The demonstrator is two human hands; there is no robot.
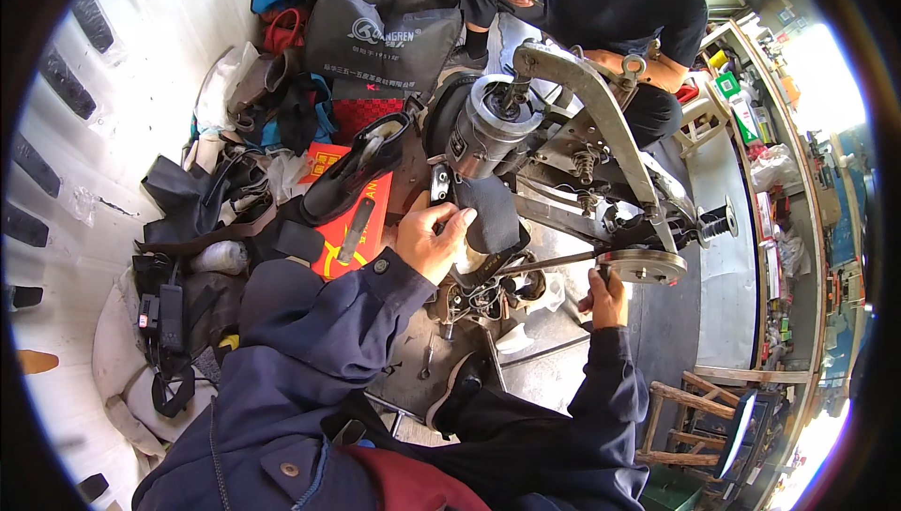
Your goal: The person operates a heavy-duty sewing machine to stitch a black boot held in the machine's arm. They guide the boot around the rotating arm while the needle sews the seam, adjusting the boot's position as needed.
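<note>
Both hands are kept busy: black shoe upper (490,215) is pressed flat by left hand (430,241), handwheel (641,265) crank at 3 o'clock is gripped by right hand (607,297).

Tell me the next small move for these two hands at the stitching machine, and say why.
Probably a slow turn of the handwheel by the right hand, which already grips its handle. The left hand presses the black shoe flat on the machine arm, so the work looks steadied for a stitch. The needle itself is hidden, so go gently.
</note>
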